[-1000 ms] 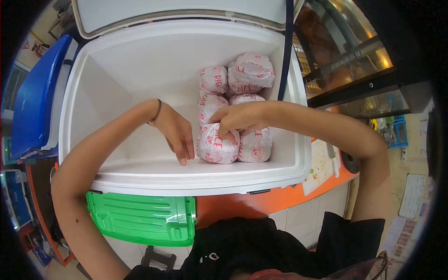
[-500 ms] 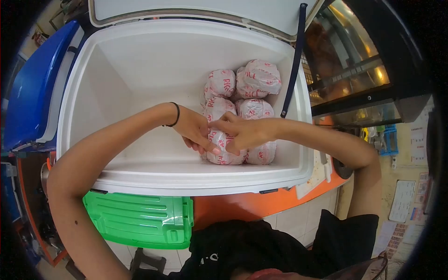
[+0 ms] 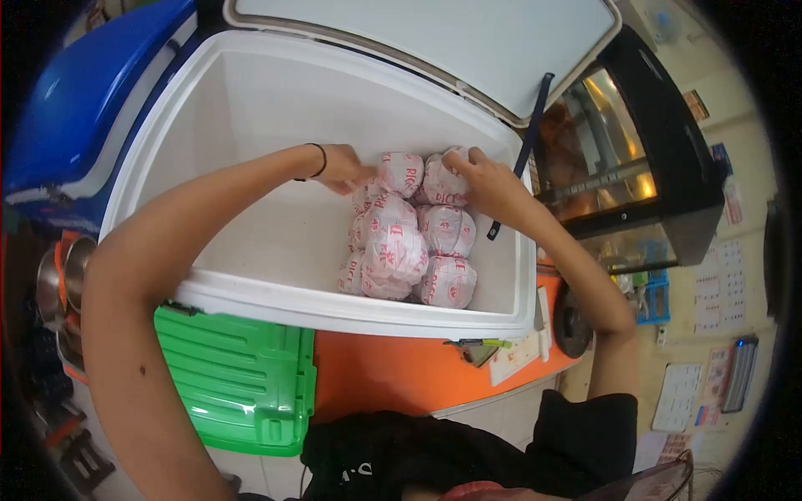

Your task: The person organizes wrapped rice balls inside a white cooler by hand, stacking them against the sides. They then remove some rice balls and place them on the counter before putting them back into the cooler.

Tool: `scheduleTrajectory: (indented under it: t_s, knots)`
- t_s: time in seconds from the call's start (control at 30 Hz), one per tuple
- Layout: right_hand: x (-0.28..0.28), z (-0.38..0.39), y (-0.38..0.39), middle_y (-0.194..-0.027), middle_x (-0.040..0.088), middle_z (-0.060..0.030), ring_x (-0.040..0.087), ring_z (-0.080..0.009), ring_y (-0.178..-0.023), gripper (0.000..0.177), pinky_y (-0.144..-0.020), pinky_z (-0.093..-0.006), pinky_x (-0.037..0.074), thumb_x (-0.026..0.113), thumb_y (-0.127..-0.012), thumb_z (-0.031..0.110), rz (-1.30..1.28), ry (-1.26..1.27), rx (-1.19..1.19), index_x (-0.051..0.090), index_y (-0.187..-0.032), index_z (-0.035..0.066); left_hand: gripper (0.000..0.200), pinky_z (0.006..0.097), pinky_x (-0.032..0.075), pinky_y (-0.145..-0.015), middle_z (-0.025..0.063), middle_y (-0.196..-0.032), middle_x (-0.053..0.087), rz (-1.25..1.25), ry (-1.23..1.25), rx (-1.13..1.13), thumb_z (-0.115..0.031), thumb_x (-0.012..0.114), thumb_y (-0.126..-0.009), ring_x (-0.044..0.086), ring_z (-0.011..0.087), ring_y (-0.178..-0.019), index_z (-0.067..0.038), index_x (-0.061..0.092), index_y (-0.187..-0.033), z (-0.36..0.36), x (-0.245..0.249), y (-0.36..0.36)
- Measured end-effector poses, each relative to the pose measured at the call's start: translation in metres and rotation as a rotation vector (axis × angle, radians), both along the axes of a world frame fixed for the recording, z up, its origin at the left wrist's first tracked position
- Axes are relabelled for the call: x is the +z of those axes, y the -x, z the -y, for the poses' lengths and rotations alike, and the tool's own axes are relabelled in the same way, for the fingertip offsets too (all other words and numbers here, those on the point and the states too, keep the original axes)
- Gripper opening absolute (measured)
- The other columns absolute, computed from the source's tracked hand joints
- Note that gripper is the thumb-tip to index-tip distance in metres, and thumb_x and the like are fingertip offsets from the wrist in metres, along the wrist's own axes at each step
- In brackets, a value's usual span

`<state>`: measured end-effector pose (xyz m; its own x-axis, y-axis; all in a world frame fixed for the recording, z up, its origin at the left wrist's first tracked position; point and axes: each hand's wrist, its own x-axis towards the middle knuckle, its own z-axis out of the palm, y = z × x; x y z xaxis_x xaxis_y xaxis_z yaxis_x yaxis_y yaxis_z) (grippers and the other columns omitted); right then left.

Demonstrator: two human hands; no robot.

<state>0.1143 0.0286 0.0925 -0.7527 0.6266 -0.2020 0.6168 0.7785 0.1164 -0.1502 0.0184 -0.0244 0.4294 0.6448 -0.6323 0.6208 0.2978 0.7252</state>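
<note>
Inside the open white cooler box (image 3: 276, 217), paper-wrapped rice packs with red "RICE" print lie grouped toward the right side, some stacked. My left hand (image 3: 341, 167), a dark band at its wrist, is beside the far-left rice pack (image 3: 401, 175), its fingers apart and fingertips right at the wrapper. My right hand (image 3: 493, 185) bends its fingers over the far-right rice pack (image 3: 443, 185). Closer to me, another rice pack (image 3: 395, 260) sits on top of the pile, with a lower rice pack (image 3: 449, 282) to its right.
The cooler's lid (image 3: 434, 50) stands raised at the back, held by a dark strap (image 3: 535, 125). A blue cooler (image 3: 92, 100) is at left, a green lid (image 3: 234, 376) below. On the right are a lit display cabinet (image 3: 601, 150) and an orange counter (image 3: 376, 376).
Both hands have left the near rice pack and moved to the far packs, the right one going up and right. They are now farther apart. The camera view has tilted.
</note>
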Motion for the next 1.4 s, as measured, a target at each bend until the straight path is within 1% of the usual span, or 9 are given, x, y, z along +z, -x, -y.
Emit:
scheduleTrajectory:
  t_s: [0.07,0.27,0.37,0.53,0.67,0.83,1.07,1.23,1.4]
  knots:
    - [-0.006,0.000,-0.005,-0.102,0.050,-0.0203,0.060,-0.0401,-0.088,0.058,-0.072,-0.0458,0.051,0.069,-0.070,0.002,-0.066,0.029,0.005,0.041,-0.119,0.015,0.069,0.0291,0.053,-0.082,0.0134,-0.111,0.053,0.364,0.002,0.349,-0.058,0.063,-0.078,0.059,0.0184,-0.093,0.003,0.053,-0.108,0.007,-0.005,-0.012]
    - [0.018,0.030,0.014,-0.100,0.051,-0.0163,0.057,-0.0355,-0.095,0.043,-0.077,-0.0426,0.049,0.067,-0.078,0.015,-0.137,-0.103,0.074,0.049,-0.117,0.013,0.062,0.0402,0.054,-0.082,0.0105,-0.106,0.050,0.186,0.045,0.744,-0.052,0.056,-0.085,0.059,0.0220,-0.092,0.001,0.047,-0.116,0.045,0.016,-0.072]
    - [0.011,0.049,0.034,-0.103,0.051,-0.0158,0.056,-0.0325,-0.096,0.046,-0.076,-0.0423,0.049,0.067,-0.079,0.025,-0.303,0.431,0.277,0.051,-0.120,0.013,0.048,0.0379,0.056,-0.079,0.0090,-0.101,0.050,0.421,0.282,0.631,-0.040,0.053,-0.090,0.061,0.0231,-0.087,0.001,0.046,-0.112,0.033,-0.009,-0.055]
    - [-0.030,0.070,0.049,-0.104,0.051,-0.0161,0.057,-0.0331,-0.091,0.065,-0.078,-0.0427,0.047,0.072,-0.071,0.036,-0.041,0.479,0.168,0.047,-0.126,0.011,0.031,0.0347,0.058,-0.075,0.0068,-0.096,0.051,0.390,0.434,0.482,-0.027,0.050,-0.092,0.063,0.0214,-0.081,0.001,0.048,-0.106,0.033,0.006,-0.033]
    - [-0.030,0.079,0.056,-0.100,0.051,-0.0169,0.056,-0.0345,-0.090,0.067,-0.077,-0.0441,0.047,0.071,-0.070,0.033,0.014,0.399,0.159,0.045,-0.127,0.012,0.031,0.0325,0.057,-0.082,0.0069,-0.096,0.051,0.412,0.424,0.400,-0.026,0.051,-0.091,0.063,0.0216,-0.082,-0.001,0.048,-0.109,0.031,0.004,-0.029]
    - [-0.014,0.047,0.048,-0.114,0.055,-0.0147,0.056,-0.0305,-0.102,0.062,-0.089,-0.0377,0.045,0.069,-0.067,0.017,-0.282,0.944,0.098,0.047,-0.124,0.010,0.048,0.0327,0.054,-0.088,0.0106,-0.105,0.050,0.342,0.433,0.226,-0.033,0.053,-0.091,0.062,0.0237,-0.091,0.003,0.042,-0.120,0.039,0.011,-0.028]
    - [0.022,0.037,0.012,-0.118,0.053,-0.0135,0.055,-0.0312,-0.104,0.062,-0.092,-0.0375,0.043,0.070,-0.062,0.012,-0.358,0.477,0.149,0.050,-0.121,0.009,0.086,0.0331,0.053,-0.090,0.0258,-0.127,0.044,0.227,0.310,0.130,-0.047,0.067,-0.080,0.059,0.0263,-0.104,0.009,0.026,-0.132,0.053,0.005,-0.046]
    - [0.048,0.064,0.005,-0.111,0.048,-0.0181,0.051,-0.0340,-0.106,0.067,-0.085,-0.0410,0.047,0.074,-0.065,0.015,0.024,0.209,-0.127,0.047,-0.126,0.017,0.082,0.0317,0.054,-0.087,0.0213,-0.117,0.052,0.260,0.271,0.114,-0.049,0.066,-0.080,0.060,0.0233,-0.099,0.007,0.033,-0.129,0.055,0.000,-0.044]
    - [-0.010,0.073,-0.027,-0.120,0.044,-0.0200,0.043,-0.0368,-0.115,0.058,-0.095,-0.0433,0.040,0.065,-0.081,0.031,-0.052,-0.068,0.169,0.042,-0.131,0.013,0.074,0.0291,0.052,-0.083,0.0144,-0.109,0.058,0.244,0.262,0.144,-0.059,0.057,-0.082,0.061,0.0188,-0.098,0.000,0.042,-0.124,0.047,-0.019,-0.050]
